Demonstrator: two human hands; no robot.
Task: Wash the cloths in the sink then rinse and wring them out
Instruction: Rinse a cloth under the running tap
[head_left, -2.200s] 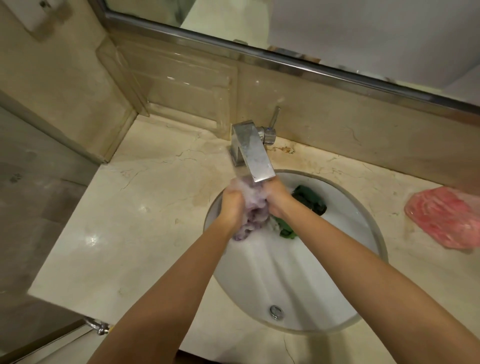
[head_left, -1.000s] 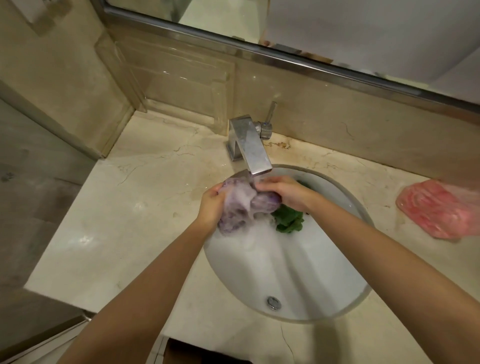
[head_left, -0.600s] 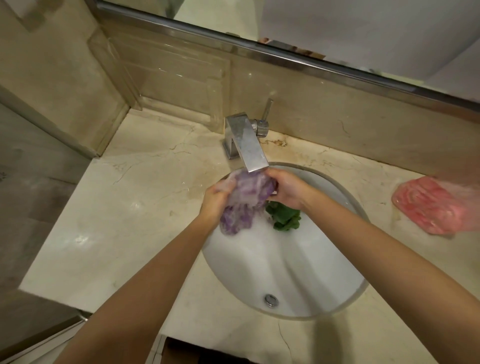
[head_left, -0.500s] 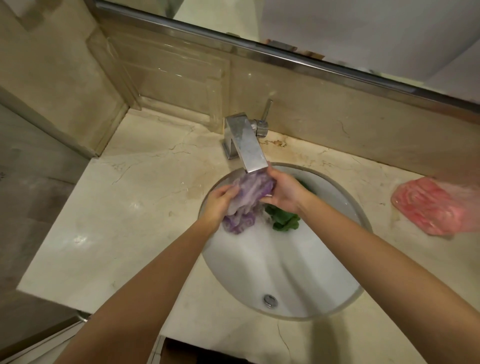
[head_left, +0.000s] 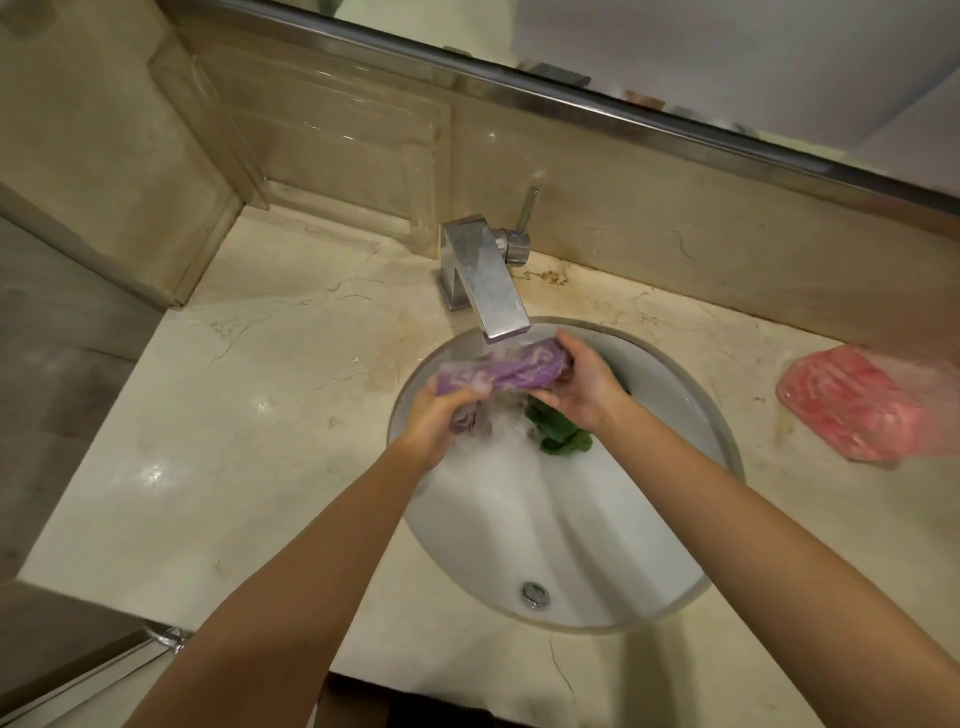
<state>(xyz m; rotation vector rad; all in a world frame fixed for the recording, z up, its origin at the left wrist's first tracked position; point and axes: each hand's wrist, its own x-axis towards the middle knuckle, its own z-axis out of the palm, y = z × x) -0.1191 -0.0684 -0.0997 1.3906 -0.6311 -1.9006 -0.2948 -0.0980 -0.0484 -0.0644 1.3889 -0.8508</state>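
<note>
- While water runs from the tap (head_left: 485, 283) onto it, we hold the purple cloth (head_left: 501, 370) stretched as a rolled length just under the spout, over the back of the sink (head_left: 675, 597).
- Our left hand (head_left: 434, 418) grips its left end with fingers curled round it; our right hand (head_left: 579, 384) grips the right end the same way.
- We judge this cloth to be in its rinse, with foam still on it and wringing not finished.
- The green cloth (head_left: 561, 434) lies in the basin just below our right hand, apparently waiting its turn.
- A pink cloth (head_left: 857, 410) rests on the counter (head_left: 234, 415) well apart to the right; whether it is washed we cannot tell.
- So roughly the middle of the job: at least one cloth is left.
</note>
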